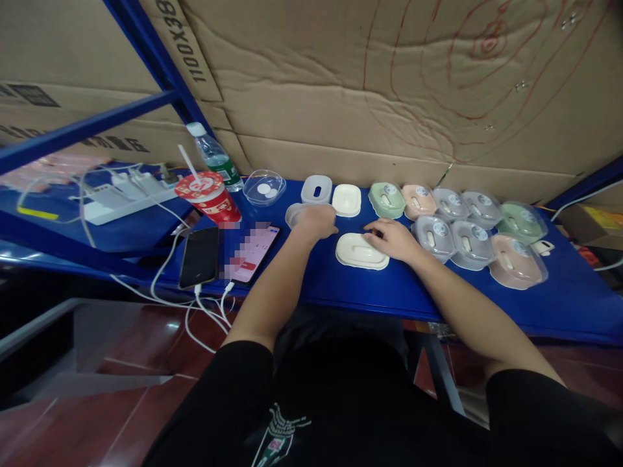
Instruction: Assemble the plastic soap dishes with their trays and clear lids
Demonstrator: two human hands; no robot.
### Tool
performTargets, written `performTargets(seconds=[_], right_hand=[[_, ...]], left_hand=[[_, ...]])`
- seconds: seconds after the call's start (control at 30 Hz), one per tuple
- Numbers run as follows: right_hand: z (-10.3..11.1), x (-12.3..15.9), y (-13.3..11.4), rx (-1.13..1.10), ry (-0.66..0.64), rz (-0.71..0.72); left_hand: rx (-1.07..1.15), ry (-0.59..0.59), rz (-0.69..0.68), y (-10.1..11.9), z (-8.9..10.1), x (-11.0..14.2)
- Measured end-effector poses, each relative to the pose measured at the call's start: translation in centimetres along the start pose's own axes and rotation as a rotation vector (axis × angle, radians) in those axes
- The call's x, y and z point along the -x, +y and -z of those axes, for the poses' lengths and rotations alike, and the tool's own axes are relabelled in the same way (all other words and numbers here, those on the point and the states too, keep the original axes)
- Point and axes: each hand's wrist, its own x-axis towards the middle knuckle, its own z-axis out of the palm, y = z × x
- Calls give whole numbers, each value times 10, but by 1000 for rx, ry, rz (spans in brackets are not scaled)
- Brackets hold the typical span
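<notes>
- Cream lid (361,253), head view: flat on the blue counter (316,279), long axis roughly left-right, central oblong running the same way.
- Lid's far right corner hidden by right hand (392,239); fingers bent over that edge, can't tell if pinching.
- Left hand (315,222), left of lid, mostly covers pale tub (293,215); fingers' grip hidden, can't tell.

My head camera looks forward and steeply down at my fingers (378,225), the desk (311,279) fairly near; cardboard (302,84) fills the top. My black shirt (379,395) takes the bottom edge.
</notes>
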Motion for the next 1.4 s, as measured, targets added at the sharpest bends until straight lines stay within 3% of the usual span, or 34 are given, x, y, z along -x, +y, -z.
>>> performTargets(seconds=[0.1,0.2,0.27,0.33,0.43,0.53,0.6,0.67,0.73,0.83,0.97,1.03,1.17,1.27,1.4], right_hand=[[3,1,-3,-32,66,-41],[5,1,-7,-86,140,-56],[6,1,-8,-159,202,-69],[6,0,-6,-273,271,-96],[3,-1,-3,-474,342,-151],[5,-3,-1,-574,351,-222],[10,-2,-2,-563,369,-270],[18,0,-3,-510,385,-298],[25,2,-3,-414,343,-294],[34,5,-5,-177,168,-262],[40,7,-11,208,-109,-237],[42,8,-12,286,-221,-235],[42,9,-12,243,-258,-214],[38,9,-11,229,-194,-240],[34,8,-14,179,-64,-303]], left_hand=[[45,110,23,2,2,2],[235,341,22,-1,11,9],[496,513,-79,-2,17,15],[842,574,-276,-3,20,20],[1267,393,-560,-4,18,22],[1402,124,-599,-5,18,23],[1354,-32,-521,-8,21,25],[1234,-104,-415,-10,26,28],[1096,-67,-305,-12,30,30],[855,-8,-210,-11,28,28],[450,-132,-187,-1,15,17],[352,-200,-203,5,9,13],[321,-289,-240,13,5,11],[265,-227,-216,15,5,11],[127,42,-114,15,4,10]])
